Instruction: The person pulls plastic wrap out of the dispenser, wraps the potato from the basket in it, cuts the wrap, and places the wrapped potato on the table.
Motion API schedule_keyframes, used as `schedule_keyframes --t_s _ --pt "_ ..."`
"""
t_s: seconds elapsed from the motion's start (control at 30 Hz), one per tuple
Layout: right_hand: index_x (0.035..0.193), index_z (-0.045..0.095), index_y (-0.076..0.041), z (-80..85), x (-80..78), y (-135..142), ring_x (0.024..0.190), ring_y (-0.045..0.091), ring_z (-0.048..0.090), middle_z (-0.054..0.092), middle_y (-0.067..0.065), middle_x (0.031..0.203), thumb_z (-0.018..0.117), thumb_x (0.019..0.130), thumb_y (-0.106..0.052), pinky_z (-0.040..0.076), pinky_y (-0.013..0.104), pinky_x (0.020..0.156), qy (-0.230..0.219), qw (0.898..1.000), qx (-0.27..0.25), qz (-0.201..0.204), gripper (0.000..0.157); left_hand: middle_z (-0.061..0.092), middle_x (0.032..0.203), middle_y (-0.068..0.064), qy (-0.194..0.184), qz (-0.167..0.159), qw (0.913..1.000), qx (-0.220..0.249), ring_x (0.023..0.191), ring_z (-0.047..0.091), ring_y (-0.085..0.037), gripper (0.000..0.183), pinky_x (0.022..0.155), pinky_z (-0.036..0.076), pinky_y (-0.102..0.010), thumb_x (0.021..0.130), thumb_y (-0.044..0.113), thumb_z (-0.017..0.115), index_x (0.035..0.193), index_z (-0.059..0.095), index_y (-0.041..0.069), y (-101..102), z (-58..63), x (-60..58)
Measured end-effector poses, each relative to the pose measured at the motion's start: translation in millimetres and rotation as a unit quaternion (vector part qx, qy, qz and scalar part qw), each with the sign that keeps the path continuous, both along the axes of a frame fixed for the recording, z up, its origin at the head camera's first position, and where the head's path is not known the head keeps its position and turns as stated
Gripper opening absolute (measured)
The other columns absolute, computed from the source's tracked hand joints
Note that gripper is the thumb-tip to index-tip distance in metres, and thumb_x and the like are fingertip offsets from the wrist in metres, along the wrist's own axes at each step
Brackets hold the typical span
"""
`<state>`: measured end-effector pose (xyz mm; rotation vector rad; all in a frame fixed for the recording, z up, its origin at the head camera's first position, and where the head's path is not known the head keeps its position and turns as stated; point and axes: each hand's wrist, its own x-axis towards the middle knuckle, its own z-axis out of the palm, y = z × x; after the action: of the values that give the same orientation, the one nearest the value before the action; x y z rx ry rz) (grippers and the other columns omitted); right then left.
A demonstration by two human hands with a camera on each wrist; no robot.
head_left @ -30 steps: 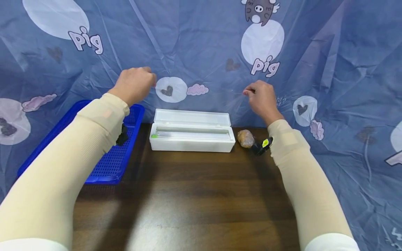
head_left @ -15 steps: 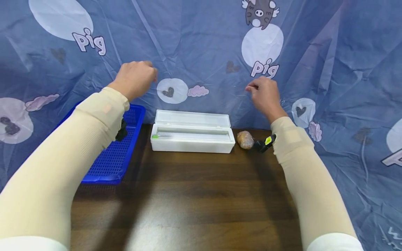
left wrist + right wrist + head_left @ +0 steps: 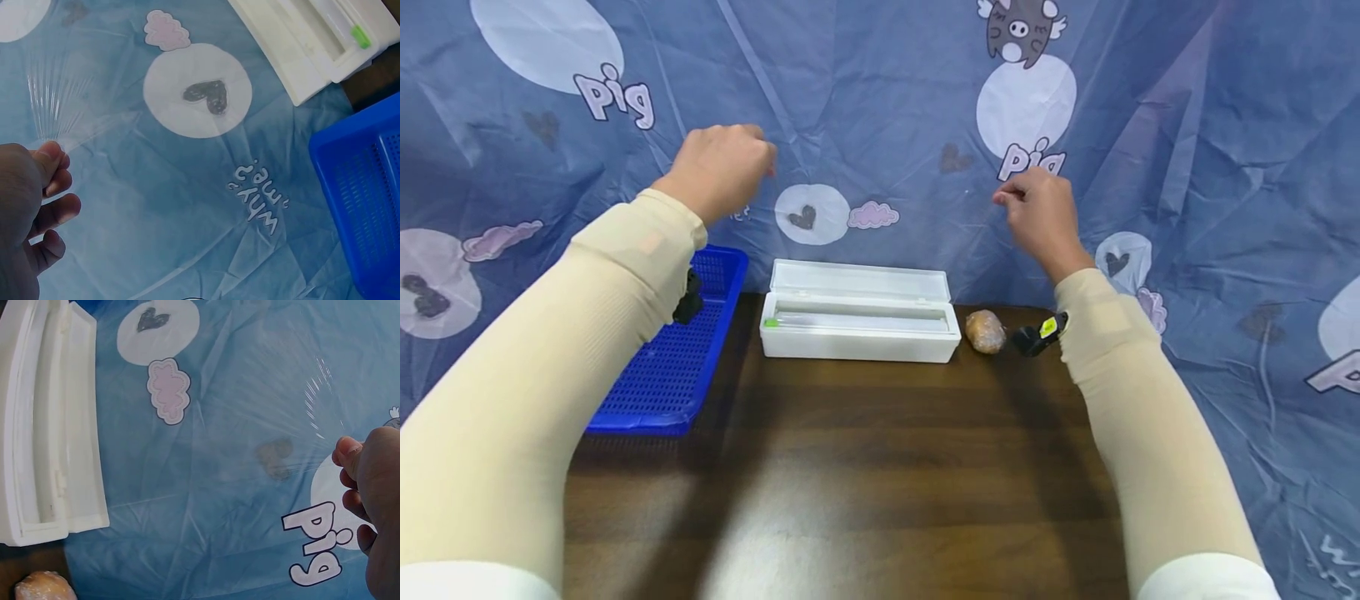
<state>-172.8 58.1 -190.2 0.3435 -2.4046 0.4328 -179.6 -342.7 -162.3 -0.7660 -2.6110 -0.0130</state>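
A clear sheet of plastic wrap (image 3: 53, 103) fans out in creases from my left hand (image 3: 31, 209), which pinches it between thumb and forefinger. My right hand (image 3: 369, 500) pinches another part, where bright creases in the plastic wrap (image 3: 315, 394) spread from the fingertips. In the head view the left hand (image 3: 724, 167) is raised above the blue basket, while the right hand (image 3: 1043, 215) is up beyond the bun-like item. Between them, lower down, a white plastic wrap dispenser (image 3: 859, 343) lies with its lid up and a green slider (image 3: 771, 322) at its left end.
A blue plastic basket (image 3: 679, 396) lies left of the dispenser, partly behind the left sleeve. Right of the dispenser sits a round brown item in clear wrap (image 3: 985, 331), like a bun. A blue printed cloth (image 3: 895, 108) hangs behind the dark wooden table (image 3: 865, 467).
Both hands have risen over the last second, and the right hand has also shifted a little to the right. The dispenser, basket and wrapped item have stayed in place.
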Motion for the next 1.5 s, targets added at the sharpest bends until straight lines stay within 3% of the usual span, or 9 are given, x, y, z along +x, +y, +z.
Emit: schedule_keyframes --t_s 0.13,0.53,0.67,0.77,0.93,1.03,1.13,1.3,1.5 --pt "0.094 0.077 0.004 2.4 7.3 1 0.088 0.035 0.062 0.068 0.02 0.091 0.068 0.097 -0.011 0.045 0.048 0.083 0.013 1.0 0.006 0.012 0.018 0.065 0.106 -0.022 0.0 -0.001 1.0 -0.005 0.091 0.063 -0.053 0.023 0.07 0.051 -0.065 0.095 -0.003 0.054 0.107 0.073 0.002 0 5.2 6.4" --pt "0.092 0.077 0.006 22.8 30.4 5 0.073 0.031 0.056 0.062 0.019 0.08 0.07 0.096 -0.011 0.038 0.038 0.069 0.064 0.997 0.014 0.046 0.019 0.064 0.105 -0.019 0.001 -0.014 0.9997 -0.021 0.089 0.063 -0.051 0.032 0.066 0.051 -0.062 0.088 -0.008 0.051 0.108 0.072 0.004 -6 29.4 40.6" --pt "0.091 0.078 0.005 21.8 37.7 6 0.072 0.03 0.056 0.063 0.019 0.079 0.071 0.095 -0.011 0.038 0.038 0.069 0.074 0.995 0.015 0.061 0.018 0.065 0.104 -0.018 0.008 -0.02 0.9997 -0.011 0.086 0.063 -0.051 0.031 0.063 0.051 -0.062 0.089 -0.007 0.051 0.108 0.073 0.004 -9 28.2 50.4" --pt "0.09 0.078 0.004 17.8 49.8 7 0.072 0.028 0.057 0.065 0.018 0.079 0.072 0.094 -0.011 0.038 0.037 0.068 0.086 0.993 0.017 0.075 0.017 0.064 0.097 -0.016 0.029 -0.035 0.9989 0.004 0.079 0.064 -0.049 0.023 0.058 0.05 -0.062 0.091 -0.003 0.057 0.104 0.074 0.004 -13 23.3 64.3" --pt "0.086 0.078 0.003 11.0 84.3 14 0.068 0.021 0.054 0.065 0.014 0.077 0.074 0.091 -0.005 0.034 0.029 0.062 0.114 0.984 0.039 0.131 0.01 0.059 0.08 -0.013 0.104 -0.097 0.9896 0.026 0.064 0.061 -0.042 0.008 0.049 0.048 -0.059 0.093 0.007 0.067 0.089 0.073 0.003 -19 8.9 97.0" --pt "0.083 0.077 0.003 3.6 111.5 18 0.068 0.021 0.055 0.065 0.013 0.076 0.078 0.085 0.001 0.034 0.027 0.061 0.123 0.975 0.061 0.173 0.003 0.058 0.075 -0.013 0.151 -0.15 0.9766 0.032 0.059 0.058 -0.038 0.011 0.047 0.047 -0.057 0.091 0.006 0.069 0.081 0.07 0.002 -22 -3.2 117.9" --pt "0.083 0.077 0.003 -8.3 138.0 22 0.069 0.022 0.058 0.066 0.011 0.077 0.077 0.087 -0.003 0.037 0.028 0.062 0.124 0.965 0.08 0.215 0.007 0.059 0.076 -0.014 0.188 -0.204 0.9604 0.03 0.059 0.056 -0.036 0.012 0.047 0.045 -0.053 0.088 -0.002 0.063 0.077 0.066 0.001 -26 -17.8 138.7" --pt "0.085 0.078 -0.001 -33.6 177.4 28 0.071 0.019 0.056 0.066 0.006 0.078 0.061 0.102 -0.031 0.039 0.026 0.063 0.113 0.956 0.089 0.255 0.039 0.059 0.081 -0.015 0.222 -0.262 0.9389 0.024 0.06 0.054 -0.033 0.021 0.045 0.039 -0.045 0.092 0.002 0.048 0.076 0.062 0.0 -26 -45.0 172.8" --pt "0.086 0.078 -0.004 -71.6 209.9 27 0.073 0.018 0.058 0.065 0.001 0.081 0.055 0.104 -0.035 0.039 0.031 0.069 0.091 0.955 0.085 0.268 0.042 0.058 0.083 -0.012 0.223 -0.282 0.9329 0.009 0.062 0.052 -0.029 0.03 0.049 0.037 -0.039 0.098 0.006 0.038 0.079 0.06 -0.001 -27 -87.8 205.7"
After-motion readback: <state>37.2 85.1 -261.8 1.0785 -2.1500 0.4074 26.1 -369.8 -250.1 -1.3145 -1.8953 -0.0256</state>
